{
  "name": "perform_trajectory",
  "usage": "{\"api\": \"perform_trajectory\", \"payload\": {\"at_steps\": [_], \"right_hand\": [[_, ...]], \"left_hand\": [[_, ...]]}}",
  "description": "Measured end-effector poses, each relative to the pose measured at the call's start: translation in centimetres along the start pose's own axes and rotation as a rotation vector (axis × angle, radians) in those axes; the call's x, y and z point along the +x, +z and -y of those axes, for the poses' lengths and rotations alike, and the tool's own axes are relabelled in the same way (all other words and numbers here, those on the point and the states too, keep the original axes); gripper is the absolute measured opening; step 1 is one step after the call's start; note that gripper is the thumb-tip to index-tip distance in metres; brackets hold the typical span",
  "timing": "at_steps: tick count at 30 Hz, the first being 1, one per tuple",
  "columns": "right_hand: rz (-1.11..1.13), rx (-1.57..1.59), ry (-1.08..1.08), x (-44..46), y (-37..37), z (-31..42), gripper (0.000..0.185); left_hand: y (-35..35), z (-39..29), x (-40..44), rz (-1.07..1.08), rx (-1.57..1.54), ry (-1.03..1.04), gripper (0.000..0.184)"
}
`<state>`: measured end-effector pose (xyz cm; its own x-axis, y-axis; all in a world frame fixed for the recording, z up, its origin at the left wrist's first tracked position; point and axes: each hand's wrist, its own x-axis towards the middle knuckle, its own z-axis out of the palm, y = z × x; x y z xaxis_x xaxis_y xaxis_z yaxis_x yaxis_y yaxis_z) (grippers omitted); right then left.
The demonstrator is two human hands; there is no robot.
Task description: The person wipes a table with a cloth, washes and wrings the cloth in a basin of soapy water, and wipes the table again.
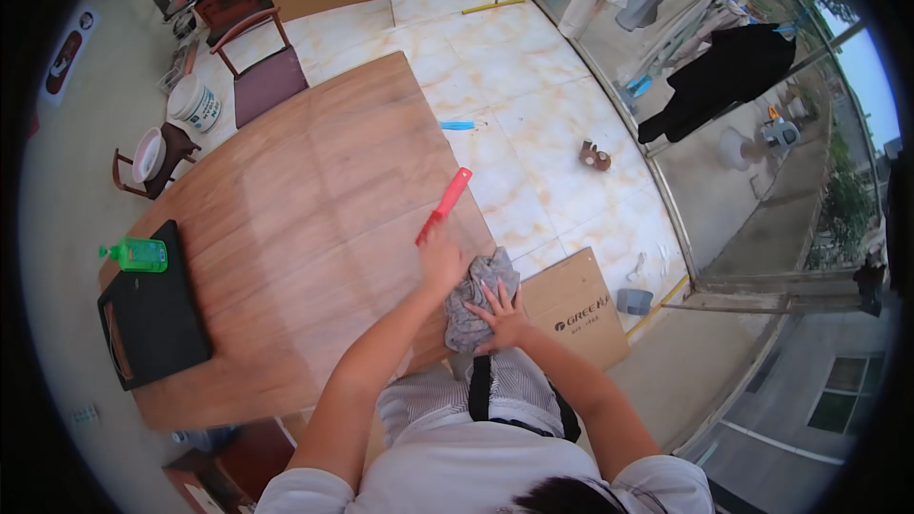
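My left hand (442, 262) is over the right part of the wooden table (314, 219). Its fingers are at the lower end of a slim red tool (455, 188) that has a hanging hole in its handle; they look closed on it, though slightly blurred. At the table's near right edge lies a crumpled grey cloth (465, 319). My right hand (502, 318) rests flat on this cloth with its fingers spread.
A green bottle (143, 255) lies on a black case-like object (157, 324) at the table's left end. Chairs (271, 86) and a white bucket (193, 103) stand beyond. Flat cardboard (576, 309) lies on the floor at right, near a small grey container (634, 302).
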<state>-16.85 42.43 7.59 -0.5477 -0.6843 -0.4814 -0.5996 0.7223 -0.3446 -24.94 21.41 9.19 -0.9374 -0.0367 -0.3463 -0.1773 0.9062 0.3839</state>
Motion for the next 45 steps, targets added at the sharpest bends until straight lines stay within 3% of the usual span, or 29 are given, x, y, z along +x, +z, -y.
{"api": "perform_trajectory", "payload": {"at_steps": [1,4,7,11,13,17,20,25,28,29,30,31,34,37,40,44,45], "right_hand": [[-0.014,-0.023,0.008,0.3,-0.1,0.1,0.103],[-0.090,-0.046,0.051,0.7,1.0,0.9,0.109],[-0.168,-0.011,0.072,1.7,1.8,1.0,0.109],[-0.146,-0.034,0.032,2.9,1.1,0.6,0.109],[-0.119,-0.079,0.000,5.0,-0.6,0.3,0.109],[-0.078,-0.098,-0.042,12.1,-5.3,1.0,0.108],[-0.160,-0.098,-0.063,19.5,-7.3,1.5,0.108],[-0.196,-0.042,0.065,32.2,-13.7,4.9,0.108],[-0.234,-0.015,0.114,38.3,-16.9,6.2,0.105],[-0.245,-0.009,0.111,39.5,-17.9,6.7,0.102],[-0.253,-0.002,0.113,40.1,-19.0,7.2,0.099],[-0.259,0.003,0.122,40.1,-18.8,7.4,0.096],[-0.457,0.031,-0.017,39.0,-16.0,6.3,0.086],[-0.436,0.042,-0.123,34.7,-12.7,6.5,0.076],[-0.330,-0.014,-0.254,27.5,-8.8,8.9,0.073],[-0.217,-0.203,-0.368,16.6,0.4,10.8,0.072],[-0.219,-0.267,-0.363,14.1,2.4,11.2,0.072]], "left_hand": [[-0.2,0.2,0.4,-0.360,0.113,0.015,0.063],[2.1,2.3,3.6,-0.416,0.112,-0.146,0.060],[3.7,4.9,3.6,-0.514,0.143,-0.026,0.056],[3.9,7.6,1.1,-0.380,0.016,-0.088,0.052],[3.9,10.2,-1.2,-0.382,-0.016,-0.217,0.054],[3.0,17.7,-10.4,-0.510,-0.073,-0.672,0.050],[3.6,23.8,-16.7,-0.569,0.157,-1.012,0.051],[1.3,25.7,-18.9,-0.474,0.120,-1.458,0.064],[1.1,23.6,-16.9,-0.576,0.196,-1.394,0.082],[1.1,22.7,-16.2,-0.629,0.146,-1.293,0.080],[2.9,22.5,-15.9,-0.801,0.227,-1.040,0.078],[2.6,20.8,-14.8,-0.773,0.042,-0.980,0.074],[1.4,15.6,-12.5,-0.737,-0.041,-0.734,0.065],[2.4,12.6,-12.0,-0.675,-0.143,-0.519,0.066],[2.8,10.8,-12.0,-0.598,-0.199,-0.332,0.074],[2.6,9.7,-13.9,-0.234,-0.105,-0.151,0.091],[3.2,9.2,-15.3,-0.226,-0.152,-0.110,0.092]]}}
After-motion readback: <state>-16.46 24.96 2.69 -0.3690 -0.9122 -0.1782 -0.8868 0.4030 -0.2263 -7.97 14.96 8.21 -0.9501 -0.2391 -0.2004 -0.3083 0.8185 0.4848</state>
